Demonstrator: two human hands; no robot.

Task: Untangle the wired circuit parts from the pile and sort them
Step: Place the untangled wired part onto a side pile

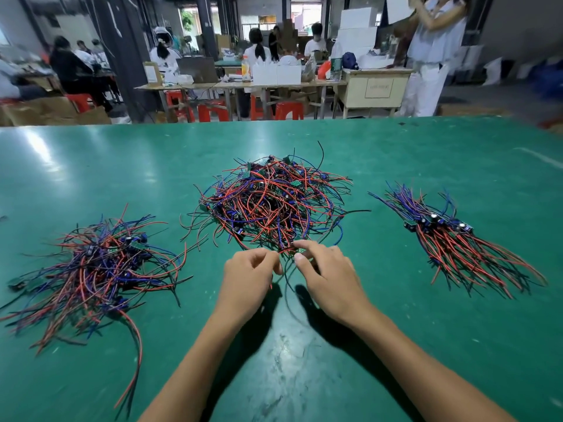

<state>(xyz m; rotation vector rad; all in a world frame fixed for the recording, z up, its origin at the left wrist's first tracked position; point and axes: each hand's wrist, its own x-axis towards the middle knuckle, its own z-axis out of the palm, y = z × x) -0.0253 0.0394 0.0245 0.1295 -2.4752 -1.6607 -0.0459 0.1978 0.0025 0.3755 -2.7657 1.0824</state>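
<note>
Tangled wires, red, blue and black with small green circuit boards caught among them, form the middle pile on the green worktop, straight ahead of the person.

In the head view, both hands work at the near edge of this pile. The left hand has its fingers curled, and thumb and forefinger pinch a red wire that runs out of the tangle. The right hand reaches in beside it, its forefinger stretched across a small green board and its thumb just beneath, so the fingers pinch that part between them. The two hands are close together, nearly touching at the fingertips, with black wires hanging down between them onto the worktop.

To the left lies a looser heap of wires, spread wide and blurred, with one long red wire curving toward the near edge. To the right, well apart from the middle pile, lies a neater bundle: its boards sit in a row across the middle, blue wires pointing away and red and black wires fanning toward the near right.

Beyond the worktop, other people sit at long tables with red stools, white boxes and bottles; one person in pale clothes stands at the right by a cream cabinet.
</note>
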